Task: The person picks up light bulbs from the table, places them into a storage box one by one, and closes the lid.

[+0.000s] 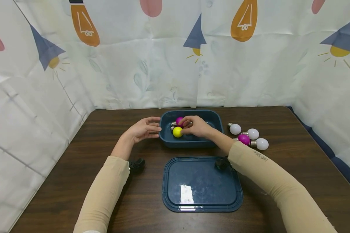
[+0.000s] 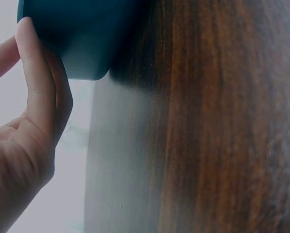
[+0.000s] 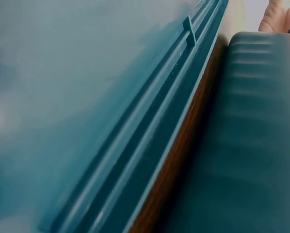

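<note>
A dark blue plastic bin [image 1: 192, 142] stands at the back middle of the table. My left hand [image 1: 146, 130] is at its left end, fingers loosely extended, tips against the outer wall; in the left wrist view a fingertip meets the edge of the bin [image 2: 86, 53]. My right hand [image 1: 196, 125] reaches inside the bin, thumb and fingers bent around a yellow light bulb [image 1: 177, 132]. Just behind lies a magenta light bulb [image 1: 179, 121], partly covered by the right fingers. The right wrist view shows mostly the bin's ribbed side [image 3: 251, 126], with a bit of hand at top.
In front of the bin lies a flat dark blue lid [image 1: 202, 184], below the right forearm. Right of the bin, white bulbs [image 1: 262, 144] and a magenta bulb [image 1: 244, 139] lie grouped on the brown wooden table [image 1: 128, 207]. A patterned curtain [image 1: 169, 77] hangs behind.
</note>
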`<state>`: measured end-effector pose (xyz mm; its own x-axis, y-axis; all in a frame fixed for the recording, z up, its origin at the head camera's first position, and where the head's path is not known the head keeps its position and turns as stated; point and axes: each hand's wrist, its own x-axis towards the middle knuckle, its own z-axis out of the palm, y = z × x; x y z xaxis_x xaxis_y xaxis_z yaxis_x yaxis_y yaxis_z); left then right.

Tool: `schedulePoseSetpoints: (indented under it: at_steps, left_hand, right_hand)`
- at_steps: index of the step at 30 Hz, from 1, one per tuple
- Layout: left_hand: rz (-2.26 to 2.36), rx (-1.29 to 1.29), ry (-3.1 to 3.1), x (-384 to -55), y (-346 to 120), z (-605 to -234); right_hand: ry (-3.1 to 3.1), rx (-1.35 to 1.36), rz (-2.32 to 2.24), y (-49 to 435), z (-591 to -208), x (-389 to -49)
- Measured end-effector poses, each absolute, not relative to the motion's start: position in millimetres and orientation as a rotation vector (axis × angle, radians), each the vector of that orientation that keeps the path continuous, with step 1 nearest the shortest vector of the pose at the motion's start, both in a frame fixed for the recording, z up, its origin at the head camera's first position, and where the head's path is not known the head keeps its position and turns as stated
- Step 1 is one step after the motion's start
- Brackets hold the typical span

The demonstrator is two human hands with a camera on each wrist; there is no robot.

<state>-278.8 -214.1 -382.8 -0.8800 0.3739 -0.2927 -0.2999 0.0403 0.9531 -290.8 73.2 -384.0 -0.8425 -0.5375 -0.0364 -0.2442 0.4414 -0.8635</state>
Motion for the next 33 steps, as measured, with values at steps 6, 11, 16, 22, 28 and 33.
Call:
schedulePoseSetpoints:
  at_steps: [6, 11, 16, 22, 28, 33]
  left_hand:
    - [1.892, 0.068, 1.856, -279, -214, -383]
    - [1.891, 0.066, 1.855, -279, -215, -382]
    - [1.897, 0.065, 1.853, -280, -215, -383]
    - [1.900, 0.047, 1.856, -280, -214, -384]
    - [1.902, 0.058, 1.847, -279, -214, -384]
    - [1.901, 0.063, 1.849, -279, -215, -383]
  right_hand:
    - [2.356, -0.677, -1.392, 80, -378, -288]
    - [2.324, -0.716, -1.413, 87, -371, -286]
    - [2.341, -0.749, -1.387, 93, -365, -282]
    - [2.361, -0.776, -1.387, 103, -360, -280]
    - [2.331, -0.756, -1.449, 113, -353, -275]
    - [2.337, -0.765, -1.454, 125, -346, -271]
